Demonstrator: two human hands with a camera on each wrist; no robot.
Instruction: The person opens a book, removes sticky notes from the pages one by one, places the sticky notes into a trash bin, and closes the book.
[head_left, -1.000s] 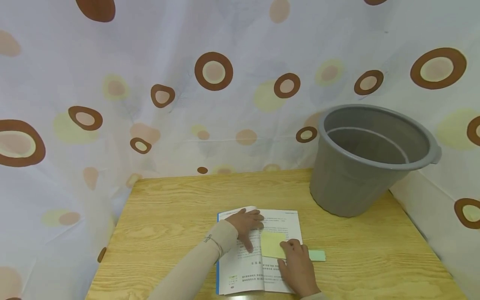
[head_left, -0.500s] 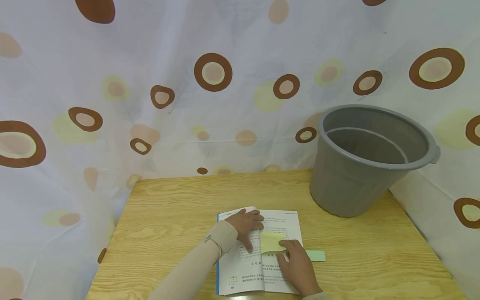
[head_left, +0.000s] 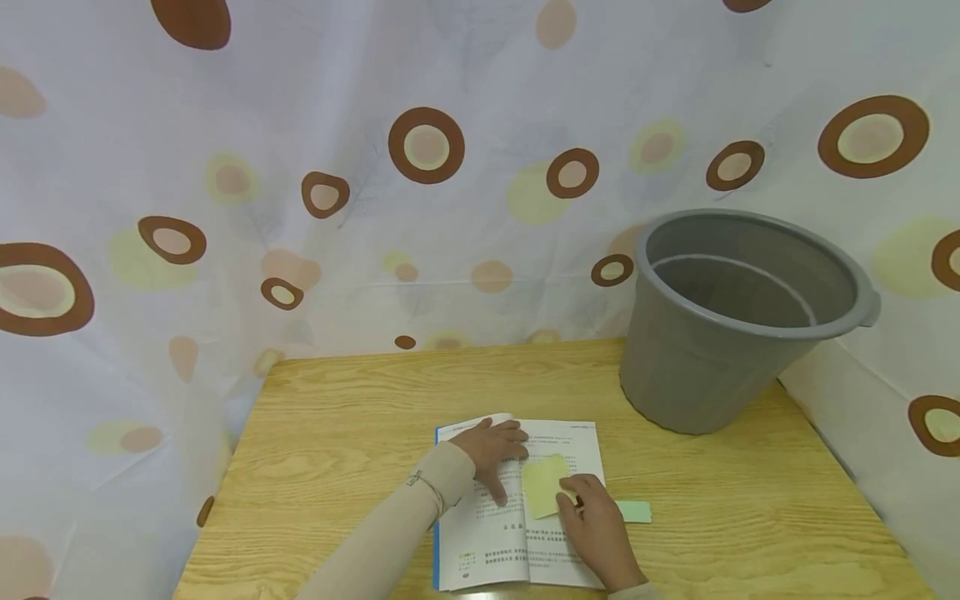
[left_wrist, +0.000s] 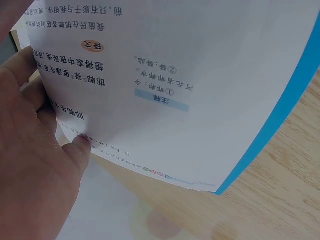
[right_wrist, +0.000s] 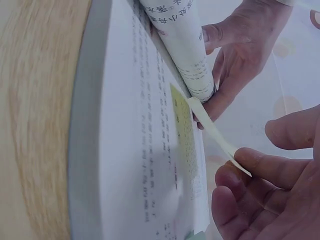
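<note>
An open book [head_left: 487,546] with a blue cover edge lies on the wooden table. My left hand [head_left: 491,450] rests spread across the left page near the fold, holding it down; in the left wrist view that page [left_wrist: 215,60] bows up. Over the right page, my right hand [head_left: 596,521] pinches the edge of a yellow sticky note [head_left: 542,487]. The right wrist view shows the note [right_wrist: 215,130] slanting up off the page from near the fold to the fingertips. Beneath it the page bears a yellow patch [right_wrist: 184,130].
A pale green strip [head_left: 636,511] sticks out past the book's right edge. At the back right of the table [head_left: 360,417] stands a large grey bucket [head_left: 690,367]. A patterned cloth [head_left: 480,208] hangs behind and along the sides.
The yellow note was flat on the page, then its lower right corner curled up; now it stands tilted in the right hand's fingers. The left hand stays put.
</note>
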